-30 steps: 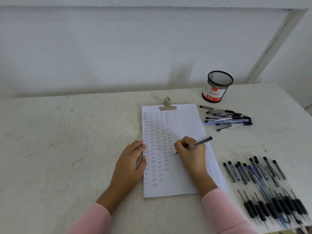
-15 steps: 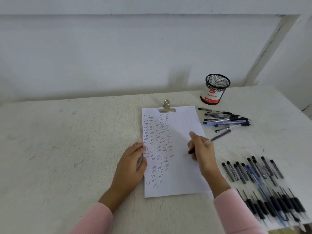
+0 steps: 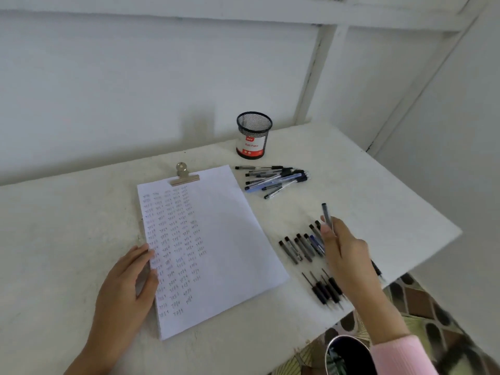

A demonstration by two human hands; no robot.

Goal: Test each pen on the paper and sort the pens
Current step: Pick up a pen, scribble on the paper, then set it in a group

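A white sheet of paper (image 3: 216, 247) under a metal clip (image 3: 184, 175) carries columns of small pen marks on its left half. My left hand (image 3: 127, 288) lies flat on the paper's left edge. My right hand (image 3: 343, 255) pinches a grey pen (image 3: 326, 215) upright, above the rows of pens (image 3: 303, 247) laid out right of the paper. A second row of black-gripped pens (image 3: 324, 289) lies nearer the table's front edge, partly hidden by my right arm. A loose pile of pens (image 3: 273, 178) rests near the far side.
A black mesh pen cup (image 3: 253, 136) with a red and white label stands behind the pile. The white table (image 3: 67, 226) ends in an edge at the right, with patterned floor (image 3: 422, 301) below. A dark round object (image 3: 346, 355) sits at the bottom edge.
My right hand has lifted the pen off the paper and carried it right, over the rows of pens. The camera has turned right. My left hand stays on the paper.
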